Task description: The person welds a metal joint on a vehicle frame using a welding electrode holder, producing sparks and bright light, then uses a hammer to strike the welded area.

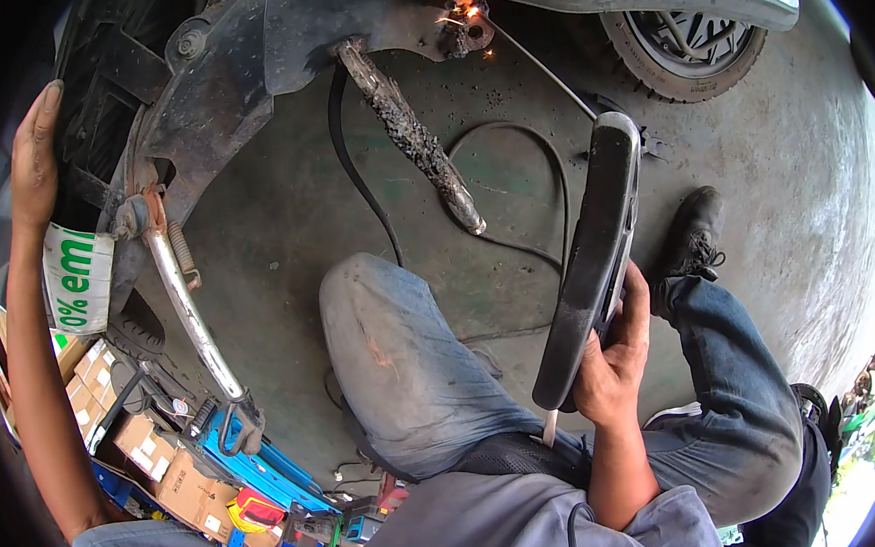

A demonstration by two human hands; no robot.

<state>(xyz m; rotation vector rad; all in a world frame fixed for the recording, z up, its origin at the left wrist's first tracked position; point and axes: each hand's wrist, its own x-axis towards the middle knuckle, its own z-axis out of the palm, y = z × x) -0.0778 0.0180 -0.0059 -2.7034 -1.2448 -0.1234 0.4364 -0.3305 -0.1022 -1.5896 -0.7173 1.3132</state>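
My left hand (pixel 36 163) lies flat with its fingers stretched out along the dark frame of a tipped scooter (pixel 220 81). My right hand (pixel 615 363) is wrapped round a long black piece seen edge-on, which looks like a hand-held welding shield (pixel 595 234). A thin welding rod (pixel 545 66) runs from behind the shield's top up to a glowing orange spot with sparks (pixel 465 11) on a rusty bracket. What grips the rod's near end is hidden. A metal tube (pixel 408 125), crusted with rough dark lumps, sticks out from the frame beside it.
A silver side stand (pixel 191 309) with a spring hangs at left. A wheel (pixel 690 52) is at the upper right. Black cable (pixel 556 156) loops over the grey floor. Cardboard boxes (pixel 185 489) and a blue case (pixel 264 470) stand at lower left.
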